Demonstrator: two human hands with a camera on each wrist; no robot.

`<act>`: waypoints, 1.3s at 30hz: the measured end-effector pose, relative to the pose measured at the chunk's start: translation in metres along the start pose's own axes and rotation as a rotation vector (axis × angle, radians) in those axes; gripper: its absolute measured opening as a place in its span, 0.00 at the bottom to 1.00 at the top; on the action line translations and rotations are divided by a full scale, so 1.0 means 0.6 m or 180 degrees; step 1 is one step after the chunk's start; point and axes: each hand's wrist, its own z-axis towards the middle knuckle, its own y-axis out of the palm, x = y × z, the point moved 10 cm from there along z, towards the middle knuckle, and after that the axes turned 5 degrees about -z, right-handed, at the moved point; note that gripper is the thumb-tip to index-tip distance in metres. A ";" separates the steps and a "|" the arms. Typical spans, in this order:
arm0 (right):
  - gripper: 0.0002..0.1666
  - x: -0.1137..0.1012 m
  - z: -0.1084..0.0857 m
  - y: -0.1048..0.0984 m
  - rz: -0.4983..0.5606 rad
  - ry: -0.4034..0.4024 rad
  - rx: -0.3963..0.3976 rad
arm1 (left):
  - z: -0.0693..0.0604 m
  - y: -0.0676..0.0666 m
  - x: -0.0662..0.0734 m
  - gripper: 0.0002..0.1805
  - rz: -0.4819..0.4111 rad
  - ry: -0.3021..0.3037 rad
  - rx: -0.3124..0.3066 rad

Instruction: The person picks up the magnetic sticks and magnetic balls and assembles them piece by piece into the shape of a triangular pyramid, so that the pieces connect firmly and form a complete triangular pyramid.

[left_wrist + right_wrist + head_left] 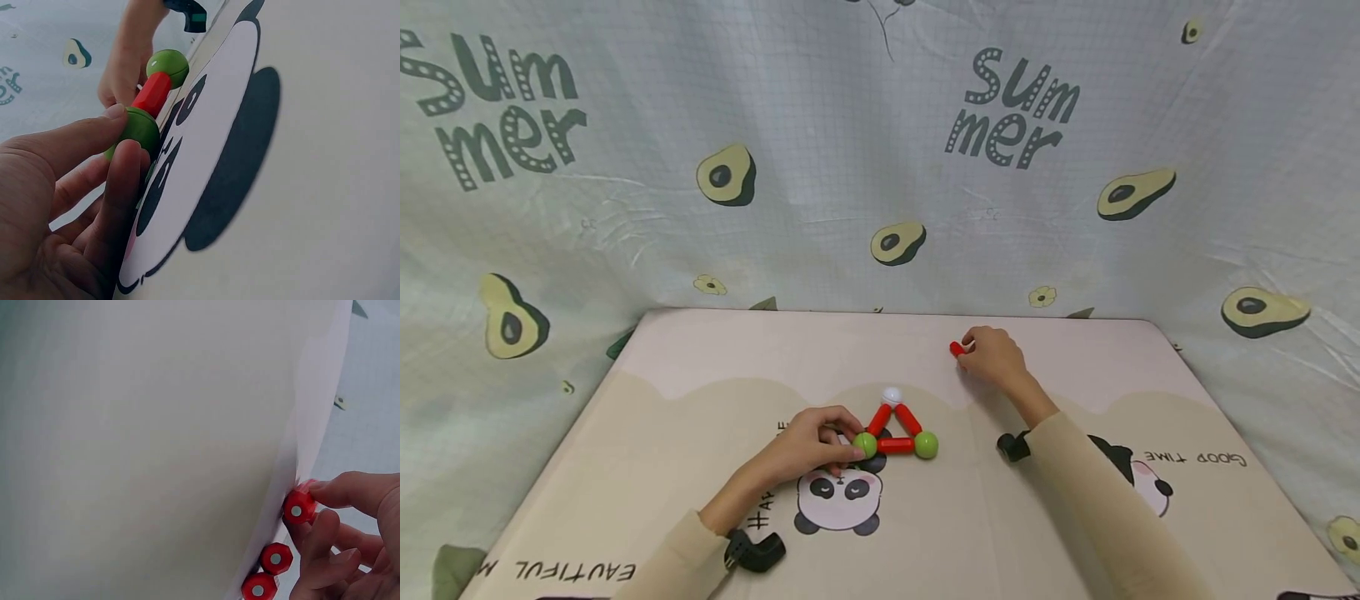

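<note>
My left hand [816, 440] pinches a green ball [142, 129] between thumb and fingers. This ball is one corner of a triangle of magnetic pieces lying on the table. A second green ball [927, 445] and a white ball [892, 396] form the other corners, joined by red rods [896, 446]. Farther back and to the right, my right hand [997, 358] pinches a loose red magnetic rod [300, 506], whose end shows a pale round disc. Two more red rods [276, 558] lie beside those fingers in the right wrist view; the head view does not show them clearly.
A pale table mat [700, 467] printed with pandas and lettering lies under everything. Behind its far edge hangs a light curtain [820, 108] with avocado prints. Black wrist cameras [756, 552] sit on both wrists, close to the mat.
</note>
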 end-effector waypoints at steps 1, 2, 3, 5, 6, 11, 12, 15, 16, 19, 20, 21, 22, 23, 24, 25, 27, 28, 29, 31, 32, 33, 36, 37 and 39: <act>0.22 0.000 -0.001 -0.001 0.0024 0.0005 0.0006 | 0.000 0.000 0.000 0.17 -0.0004 -0.0002 -0.0002; 0.22 0.000 -0.001 -0.001 0.0042 0.0008 0.0020 | 0.000 0.000 0.000 0.17 -0.0012 -0.0004 -0.0004; 0.22 0.000 -0.001 -0.002 0.0060 0.0010 0.0035 | 0.000 0.000 -0.001 0.17 -0.0018 -0.0005 -0.0007; 0.22 0.000 -0.002 -0.004 0.0096 -0.0014 0.0086 | 0.000 0.000 0.000 0.17 -0.0027 -0.0005 -0.0007; 0.22 -0.001 -0.004 -0.006 0.0120 -0.0034 0.0116 | -0.001 -0.001 0.000 0.17 -0.0038 0.0000 -0.0008; 0.22 -0.014 -0.016 -0.015 0.0518 -0.0190 0.0126 | 0.001 -0.003 0.002 0.18 -0.0026 0.0010 0.0010; 0.22 -0.017 -0.019 -0.016 0.0626 -0.0222 0.0110 | 0.001 -0.003 0.004 0.18 -0.0027 0.0014 0.0014; 0.21 -0.027 -0.030 -0.019 0.0918 -0.0295 0.0049 | 0.003 -0.003 0.006 0.17 -0.0032 0.0020 0.0030; 0.21 -0.031 -0.034 -0.020 0.0995 -0.0319 0.0018 | 0.003 -0.003 0.007 0.17 -0.0037 0.0023 0.0035; 0.21 -0.038 -0.048 -0.017 0.1252 -0.0304 -0.0145 | 0.005 -0.002 0.008 0.17 -0.0050 0.0009 0.0046; 0.21 -0.040 -0.054 -0.015 0.1348 -0.0294 -0.0216 | 0.006 -0.001 0.008 0.17 -0.0052 0.0003 0.0050; 0.21 -0.043 -0.060 -0.013 0.1434 -0.0288 -0.0278 | 0.006 -0.001 0.008 0.17 -0.0050 -0.0005 0.0055; 0.21 -0.045 -0.066 -0.011 0.1517 -0.0299 -0.0346 | 0.007 0.000 0.008 0.17 -0.0053 -0.0014 0.0062; 0.20 -0.046 -0.072 -0.008 0.1609 -0.0294 -0.0408 | 0.008 0.000 0.008 0.17 -0.0053 -0.0021 0.0064; 0.20 -0.049 -0.078 -0.006 0.1687 -0.0314 -0.0455 | 0.009 0.000 0.008 0.17 -0.0054 -0.0023 0.0068; 0.19 -0.052 -0.084 -0.004 0.1763 -0.0328 -0.0501 | 0.009 0.001 0.008 0.17 -0.0061 -0.0024 0.0070; 0.18 -0.058 -0.095 0.001 0.1895 -0.0362 -0.0602 | 0.010 0.001 0.008 0.17 -0.0074 -0.0027 0.0071; 0.18 -0.060 -0.100 0.006 0.1951 -0.0376 -0.0659 | 0.011 0.001 0.008 0.17 -0.0080 -0.0032 0.0074; 0.17 -0.063 -0.105 0.010 0.1992 -0.0387 -0.0705 | 0.011 0.001 0.007 0.17 -0.0081 -0.0037 0.0076; 0.17 -0.069 -0.113 0.019 0.2029 -0.0433 -0.0790 | 0.012 0.001 0.007 0.17 -0.0086 -0.0046 0.0082; 0.16 -0.072 -0.116 0.023 0.2030 -0.0465 -0.0835 | 0.012 0.001 0.006 0.17 -0.0083 -0.0049 0.0084; 0.16 -0.075 -0.119 0.028 0.2030 -0.0500 -0.0881 | 0.013 0.001 0.006 0.17 -0.0082 -0.0053 0.0088; 0.15 -0.085 -0.126 0.042 0.2041 -0.0621 -0.0993 | 0.014 0.001 0.005 0.18 -0.0085 -0.0059 0.0095; 0.15 -0.088 -0.127 0.046 0.2041 -0.0664 -0.1028 | 0.015 0.001 0.005 0.18 -0.0087 -0.0061 0.0097; 0.16 -0.094 -0.130 0.053 0.2052 -0.0731 -0.1092 | 0.015 0.001 0.005 0.18 -0.0090 -0.0068 0.0104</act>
